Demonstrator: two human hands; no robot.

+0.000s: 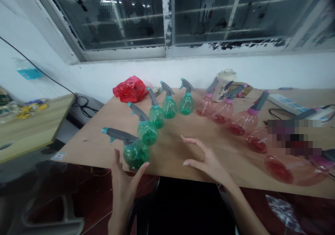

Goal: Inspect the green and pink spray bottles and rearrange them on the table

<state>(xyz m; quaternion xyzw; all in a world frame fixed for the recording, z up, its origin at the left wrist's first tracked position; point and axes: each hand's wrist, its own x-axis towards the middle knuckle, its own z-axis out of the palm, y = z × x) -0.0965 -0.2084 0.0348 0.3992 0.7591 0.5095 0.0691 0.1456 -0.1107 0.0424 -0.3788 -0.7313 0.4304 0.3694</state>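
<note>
My left hand (128, 175) is open at the table's front edge, thumb and fingers spread on either side of the nearest green spray bottle (136, 154); whether it touches the bottle I cannot tell. That bottle is see-through, with a grey trigger head and a teal nozzle. Several more like it, such as one green spray bottle (148, 132), curve away toward the back. Over the middle of the table my right hand (202, 158) is open with nothing in it, fingers curved apart from the thumb. To its right stand several pink spray bottles (242, 121) with red bases, partly overlapping.
On the wooden table (99, 137), a red plastic bag (131, 90) lies at the back left. A white printed cup (223, 85) stands behind the pink bottles. A white power strip (285, 104) with black cable lies at the right. Another table (60, 119) is at the far left.
</note>
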